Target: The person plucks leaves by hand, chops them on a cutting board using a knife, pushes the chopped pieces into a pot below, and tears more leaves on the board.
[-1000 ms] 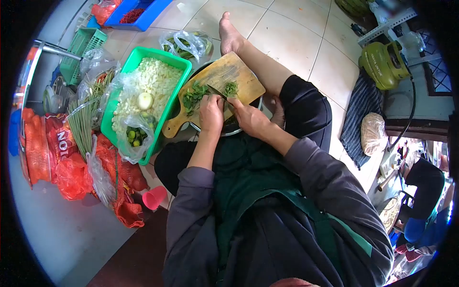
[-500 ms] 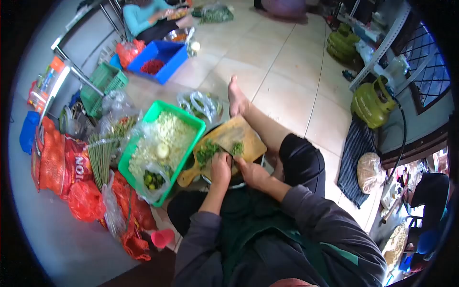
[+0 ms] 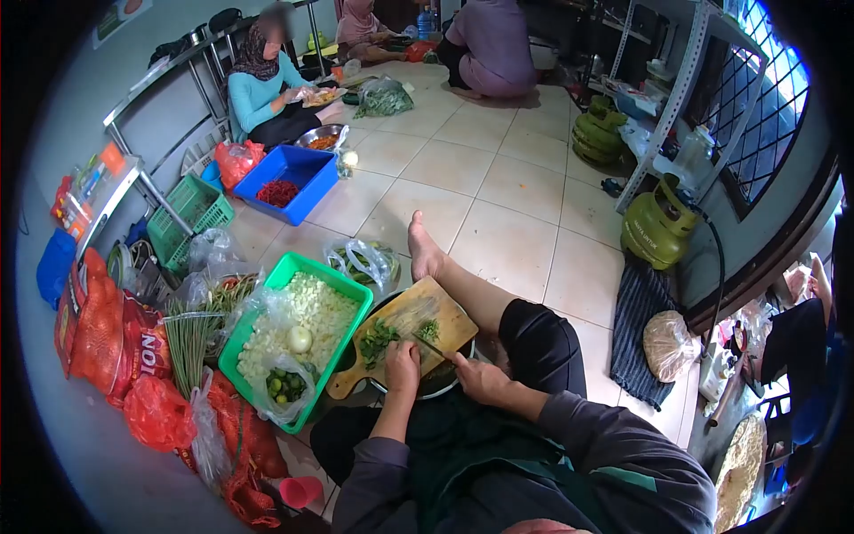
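A wooden cutting board (image 3: 433,307) with a handle rests on a round bowl (image 3: 442,385) at my lap. My right hand (image 3: 483,381) grips a knife (image 3: 431,346), its blade slanting over the board toward the chopped greens (image 3: 428,330). At the board's near left edge, my left hand (image 3: 402,367) has its fingers bunched against a pile of leafy greens (image 3: 377,342). To the left stands a green tray (image 3: 362,313) of chopped pale vegetables, with a whole peeled onion (image 3: 299,338) and a bag of small green fruits (image 3: 285,387) in it.
My bare foot (image 3: 425,249) stretches out ahead. Red net sacks (image 3: 93,325) and long beans (image 3: 185,351) lie left. A blue crate (image 3: 302,189) holds red chillies. Gas cylinders (image 3: 658,224) stand right. A co-worker in a turquoise top (image 3: 258,100) sits far left; others are behind.
The view has tilted up, showing more of the far room. My right hand and the knife have shifted away from my left hand, so the blade lies more slanted across the board.
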`<action>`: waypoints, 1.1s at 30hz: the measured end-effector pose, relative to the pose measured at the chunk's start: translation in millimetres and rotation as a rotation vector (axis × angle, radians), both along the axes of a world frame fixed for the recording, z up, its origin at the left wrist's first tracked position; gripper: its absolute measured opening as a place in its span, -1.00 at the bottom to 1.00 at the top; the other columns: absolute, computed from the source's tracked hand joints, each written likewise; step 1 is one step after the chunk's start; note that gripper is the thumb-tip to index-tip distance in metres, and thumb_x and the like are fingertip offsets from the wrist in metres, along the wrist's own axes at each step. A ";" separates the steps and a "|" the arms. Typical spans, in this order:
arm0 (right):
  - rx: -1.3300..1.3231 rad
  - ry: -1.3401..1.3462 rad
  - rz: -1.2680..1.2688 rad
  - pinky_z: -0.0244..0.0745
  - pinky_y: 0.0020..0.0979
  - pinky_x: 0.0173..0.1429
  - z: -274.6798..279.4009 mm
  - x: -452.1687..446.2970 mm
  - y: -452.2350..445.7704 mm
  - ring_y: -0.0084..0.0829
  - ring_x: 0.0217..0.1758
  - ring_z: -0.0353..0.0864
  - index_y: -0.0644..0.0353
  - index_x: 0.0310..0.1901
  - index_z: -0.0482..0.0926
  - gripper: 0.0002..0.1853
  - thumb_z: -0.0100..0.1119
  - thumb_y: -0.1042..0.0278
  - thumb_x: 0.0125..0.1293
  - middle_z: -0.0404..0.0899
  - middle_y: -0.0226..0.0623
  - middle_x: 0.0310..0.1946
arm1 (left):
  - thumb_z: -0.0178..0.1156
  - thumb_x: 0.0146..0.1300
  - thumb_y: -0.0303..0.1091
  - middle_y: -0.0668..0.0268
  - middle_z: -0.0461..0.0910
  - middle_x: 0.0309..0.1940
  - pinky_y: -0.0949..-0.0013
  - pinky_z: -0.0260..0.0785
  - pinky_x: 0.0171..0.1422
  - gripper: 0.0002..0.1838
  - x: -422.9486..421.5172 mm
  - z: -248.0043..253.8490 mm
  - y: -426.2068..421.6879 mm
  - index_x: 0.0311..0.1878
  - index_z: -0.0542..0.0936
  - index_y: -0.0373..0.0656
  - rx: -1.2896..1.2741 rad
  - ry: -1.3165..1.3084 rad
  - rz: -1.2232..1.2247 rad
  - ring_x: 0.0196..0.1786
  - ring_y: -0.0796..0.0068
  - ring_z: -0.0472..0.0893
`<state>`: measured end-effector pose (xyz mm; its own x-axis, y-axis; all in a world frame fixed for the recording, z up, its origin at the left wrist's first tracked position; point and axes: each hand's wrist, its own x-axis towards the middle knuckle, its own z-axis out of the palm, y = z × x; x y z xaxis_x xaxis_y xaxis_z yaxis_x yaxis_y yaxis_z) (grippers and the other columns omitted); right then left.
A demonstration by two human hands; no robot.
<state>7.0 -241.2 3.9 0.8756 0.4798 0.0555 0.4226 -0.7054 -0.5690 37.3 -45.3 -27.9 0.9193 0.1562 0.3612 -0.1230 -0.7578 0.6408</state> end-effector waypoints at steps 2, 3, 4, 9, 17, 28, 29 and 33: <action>-0.012 0.044 0.007 0.52 -0.07 -0.30 6.4 -4.5 2.8 0.04 -0.33 0.65 0.11 0.26 0.24 -0.56 -0.03 0.39 0.36 0.61 0.08 -0.37 | 0.24 0.15 -0.44 0.04 0.49 -0.34 0.04 0.40 -0.14 -0.94 -0.2 -4.5 0.7 -0.33 0.58 -0.19 -0.016 0.013 -0.003 -0.22 -0.05 0.53; -0.016 0.055 0.013 0.52 -0.07 -0.30 7.8 -6.4 3.7 0.04 -0.33 0.65 0.12 0.27 0.24 -0.56 -0.03 0.38 0.36 0.61 0.08 -0.36 | 0.24 0.15 -0.44 0.04 0.50 -0.35 0.04 0.40 -0.14 -0.94 -0.1 -3.7 0.4 -0.34 0.58 -0.19 -0.023 0.016 0.002 -0.22 -0.05 0.53; -0.020 0.066 0.020 0.52 -0.06 -0.30 8.4 -6.8 4.2 0.05 -0.33 0.65 0.12 0.27 0.24 -0.56 -0.04 0.38 0.37 0.61 0.08 -0.36 | 0.24 0.15 -0.44 0.05 0.50 -0.35 0.04 0.40 -0.14 -0.94 0.2 -3.0 0.1 -0.35 0.58 -0.20 -0.030 0.019 0.008 -0.22 -0.05 0.53; -0.016 0.065 0.009 0.53 -0.05 -0.31 2.4 -5.6 5.6 0.06 -0.34 0.65 0.13 0.27 0.24 -0.56 -0.04 0.38 0.37 0.61 0.09 -0.35 | 0.28 0.11 -0.46 0.04 0.52 -0.37 0.04 0.41 -0.16 -0.94 1.7 -3.8 -0.4 -0.36 0.60 -0.20 -0.044 -0.028 0.023 -0.24 -0.06 0.54; -0.047 0.075 0.017 0.54 -0.06 -0.29 -7.2 -5.5 6.2 0.05 -0.31 0.66 0.09 0.31 0.22 -0.51 -0.04 0.40 0.34 0.61 0.09 -0.35 | 0.28 0.09 -0.48 0.04 0.53 -0.39 0.04 0.41 -0.19 -0.94 3.6 -0.7 -0.2 -0.36 0.60 -0.21 -0.017 -0.034 0.018 -0.27 -0.07 0.55; -0.099 0.027 0.023 0.54 -0.06 -0.27 -13.7 10.2 26.6 0.07 -0.30 0.66 0.14 0.30 0.23 -0.52 -0.05 0.43 0.34 0.61 0.09 -0.33 | 0.28 0.12 -0.48 0.03 0.53 -0.34 0.05 0.41 -0.16 -0.93 1.1 10.5 -1.8 -0.33 0.60 -0.23 0.005 0.087 0.050 -0.24 -0.07 0.56; -0.096 0.066 0.020 0.54 -0.05 -0.25 -13.6 7.1 21.9 0.07 -0.29 0.66 0.14 0.29 0.23 -0.53 -0.05 0.43 0.35 0.61 0.10 -0.32 | 0.26 0.12 -0.47 0.04 0.53 -0.34 0.04 0.41 -0.15 -0.94 0.5 9.4 -0.8 -0.33 0.60 -0.22 -0.004 0.095 0.054 -0.23 -0.06 0.55; -0.023 0.145 -0.003 0.53 -0.03 -0.19 -5.6 -2.2 6.0 0.09 -0.25 0.64 0.15 0.28 0.23 -0.55 -0.06 0.42 0.37 0.61 0.13 -0.28 | 0.23 0.14 -0.45 0.07 0.52 -0.33 0.04 0.42 -0.13 -0.96 -0.1 7.0 -2.6 -0.34 0.59 -0.19 -0.033 0.082 0.031 -0.21 -0.04 0.55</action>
